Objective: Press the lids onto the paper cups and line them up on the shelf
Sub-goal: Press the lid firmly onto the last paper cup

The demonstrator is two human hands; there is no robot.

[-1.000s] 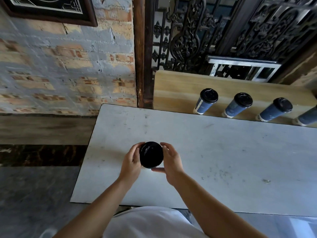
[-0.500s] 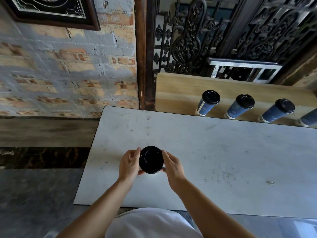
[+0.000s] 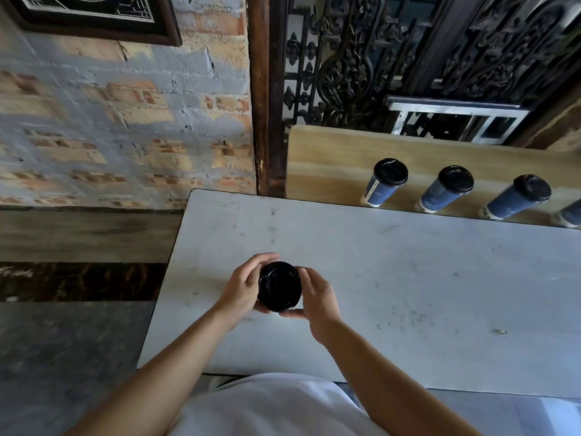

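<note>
a black lid [image 3: 279, 286] is seen from straight above over the near left part of a pale, scuffed table [image 3: 408, 294]. it is clasped on both sides: the left hand [image 3: 242, 286] is curled around its left edge, with the fingers bent over the far rim, and the right hand [image 3: 317, 297] is wrapped around its right edge, with the thumb laid under the near rim. the cup beneath the lid is hidden by the lid and the hands, so whether the lid is fully seated cannot be told.

beyond the table's far edge a wooden shelf [image 3: 330, 152] is set, and four lidded blue paper cups are lined up along it: the first cup [image 3: 385, 183] at the left, a second cup [image 3: 446, 189] beside it, a third cup [image 3: 517, 197] further right, and a fourth cup [image 3: 570, 214] cut off by the frame edge. the cups are spaced apart and not touching. a painted brick wall [image 3: 110, 127] is seen to the left, and dark ornate ironwork [image 3: 361, 58] behind the shelf.
</note>
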